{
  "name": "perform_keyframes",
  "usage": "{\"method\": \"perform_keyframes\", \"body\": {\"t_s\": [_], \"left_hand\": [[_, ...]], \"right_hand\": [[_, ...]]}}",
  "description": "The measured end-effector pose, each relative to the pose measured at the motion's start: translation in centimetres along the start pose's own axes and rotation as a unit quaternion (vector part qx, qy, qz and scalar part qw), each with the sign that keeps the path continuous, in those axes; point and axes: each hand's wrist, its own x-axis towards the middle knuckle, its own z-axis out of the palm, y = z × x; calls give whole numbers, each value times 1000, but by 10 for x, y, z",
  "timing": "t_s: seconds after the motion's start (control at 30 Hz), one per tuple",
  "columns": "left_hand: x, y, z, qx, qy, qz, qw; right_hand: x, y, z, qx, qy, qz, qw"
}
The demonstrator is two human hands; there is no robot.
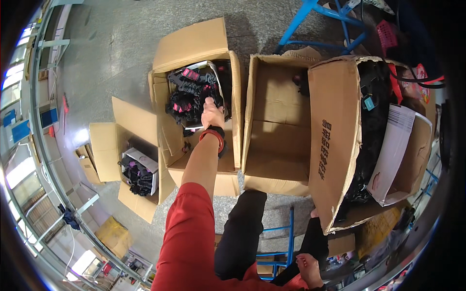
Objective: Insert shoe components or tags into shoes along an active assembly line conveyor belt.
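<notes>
My left hand, at the end of a red sleeve, reaches into an open cardboard box. Its fingers are closed near the right side of a white inner box. What they grip is hidden behind the hand. Dark, ridged strap-like pieces with pink labels fill the inner box in a heap; their exact kind cannot be made out. Low on the right, beside my leg, my right hand hangs with loosely bent fingers, apparently holding nothing.
Right of that carton stands a deeper open carton with a small dark item. Beyond it, a tall carton holds black goods and a white box. Another open carton lies left. Blue metal legs stand at the back.
</notes>
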Motion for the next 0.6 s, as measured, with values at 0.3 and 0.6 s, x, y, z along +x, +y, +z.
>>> {"method": "perform_keyframes", "body": {"t_s": [0.3,0.6], "left_hand": [[-27,-29,-40,-216,112,-59,968],[-293,78,-219,-441,-79,77,890]], "right_hand": [[-4,-29,-8,-26,2,-49,998],[-62,-74,-100,40,108,-419,901]]}}
